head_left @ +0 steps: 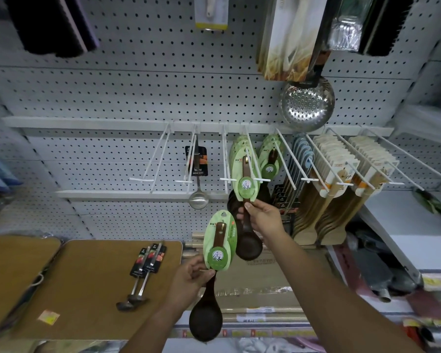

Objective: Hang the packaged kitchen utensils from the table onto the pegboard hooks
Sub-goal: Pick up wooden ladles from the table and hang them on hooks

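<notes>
Gripping dark-brown wooden spoon on green card (248,245) by its neck in right hand (262,217), card at white wire hook (264,179). Pinching twin spoon (205,319) in left hand (189,278), past brown bench's (87,289) right edge. Likely light, stiff: hold below card.

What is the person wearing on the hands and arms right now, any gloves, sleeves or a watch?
Nothing worn is visible. The left hand and right hand are bare, without gloves or rings. The left forearm and right forearm are uncovered down to the frame's lower edge: no sleeve, watch or wristband appears.
</notes>
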{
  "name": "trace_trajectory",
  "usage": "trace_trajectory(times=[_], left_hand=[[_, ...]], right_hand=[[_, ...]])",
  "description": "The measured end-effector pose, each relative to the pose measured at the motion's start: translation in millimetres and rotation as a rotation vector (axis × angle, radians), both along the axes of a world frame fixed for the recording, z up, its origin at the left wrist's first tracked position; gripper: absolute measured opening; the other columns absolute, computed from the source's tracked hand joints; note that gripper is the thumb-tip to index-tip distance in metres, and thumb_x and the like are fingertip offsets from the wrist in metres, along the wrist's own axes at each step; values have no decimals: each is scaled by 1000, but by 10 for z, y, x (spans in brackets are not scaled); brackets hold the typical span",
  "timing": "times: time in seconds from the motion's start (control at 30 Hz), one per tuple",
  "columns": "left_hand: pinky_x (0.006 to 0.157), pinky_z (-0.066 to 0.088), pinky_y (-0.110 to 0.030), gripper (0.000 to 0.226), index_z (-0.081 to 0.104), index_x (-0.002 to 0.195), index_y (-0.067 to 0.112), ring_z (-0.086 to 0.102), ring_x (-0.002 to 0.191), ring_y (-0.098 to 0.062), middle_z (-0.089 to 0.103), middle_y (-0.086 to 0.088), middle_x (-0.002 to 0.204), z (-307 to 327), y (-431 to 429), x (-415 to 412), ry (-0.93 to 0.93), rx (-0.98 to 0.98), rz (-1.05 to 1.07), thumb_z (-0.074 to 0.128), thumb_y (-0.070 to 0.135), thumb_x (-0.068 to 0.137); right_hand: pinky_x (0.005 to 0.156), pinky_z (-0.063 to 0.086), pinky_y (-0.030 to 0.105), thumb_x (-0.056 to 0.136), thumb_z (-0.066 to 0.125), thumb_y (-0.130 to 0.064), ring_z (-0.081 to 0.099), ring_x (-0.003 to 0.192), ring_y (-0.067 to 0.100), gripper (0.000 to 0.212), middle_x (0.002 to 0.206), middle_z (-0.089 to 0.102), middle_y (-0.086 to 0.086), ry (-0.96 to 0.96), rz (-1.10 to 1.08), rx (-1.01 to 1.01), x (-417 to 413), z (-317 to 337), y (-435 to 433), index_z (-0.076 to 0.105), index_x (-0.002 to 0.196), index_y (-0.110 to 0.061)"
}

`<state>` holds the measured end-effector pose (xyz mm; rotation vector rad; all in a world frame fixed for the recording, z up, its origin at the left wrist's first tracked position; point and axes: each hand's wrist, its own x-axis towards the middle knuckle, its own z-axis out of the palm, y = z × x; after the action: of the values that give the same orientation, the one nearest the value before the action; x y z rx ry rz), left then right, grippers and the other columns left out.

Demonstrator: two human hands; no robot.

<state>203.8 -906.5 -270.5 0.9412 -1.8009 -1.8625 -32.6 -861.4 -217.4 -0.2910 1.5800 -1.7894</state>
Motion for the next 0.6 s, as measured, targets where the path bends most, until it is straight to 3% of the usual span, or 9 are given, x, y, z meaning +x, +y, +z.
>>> trace_trajectory(times=[0.13, 0.3, 0.4, 0.5, 0.6], left_hand=[[67, 53, -16, 25, 69, 105, 14, 71, 81, -9, 76, -6, 92, -19, -6, -27, 7, -13, -8, 70, -2, 86], [68, 56, -23, 24, 68, 106, 12, 70, 80, -11, 74, -9, 92, -62, 5, -63, -16, -10, -24, 69, -1, 86], [75, 58, -33, 24, 68, 106, 13, 71, 83, -17, 75, -9, 93, -75, 24, -70, -10, -4, -35, 69, -1, 87], [74, 58, -26, 25, 68, 106, 15, 71, 87, -18, 76, -7, 95, -52, 57, -90, 4, -23, -37, 69, -1, 87], [75, 58, -26, 26, 68, 108, 16, 71, 90, -20, 76, -6, 96, -7, 104, -136, 12, -19, -44, 69, 1, 87]], right_hand=[[70, 61, 30, 98, 58, 0, 69, 80, 28, 22, 103, 69, 24, 40, 10, 38, -117, 47, -146, 62, 120, 3], [103, 51, 48, 94, 66, -3, 68, 104, 35, 34, 112, 70, 25, 108, -34, 161, -292, -178, -204, 61, 126, 7], [107, 48, 45, 89, 74, -7, 66, 113, 30, 42, 120, 69, 20, 210, 2, 270, -357, -321, -131, 63, 128, 2], [108, 47, 41, 89, 73, -5, 64, 117, 29, 44, 126, 66, 21, 280, 1, 273, -290, -347, 21, 61, 130, 2], [104, 51, 41, 91, 71, -10, 69, 110, 24, 33, 117, 72, 14, 264, 33, 206, -163, -305, 201, 69, 123, -4]])
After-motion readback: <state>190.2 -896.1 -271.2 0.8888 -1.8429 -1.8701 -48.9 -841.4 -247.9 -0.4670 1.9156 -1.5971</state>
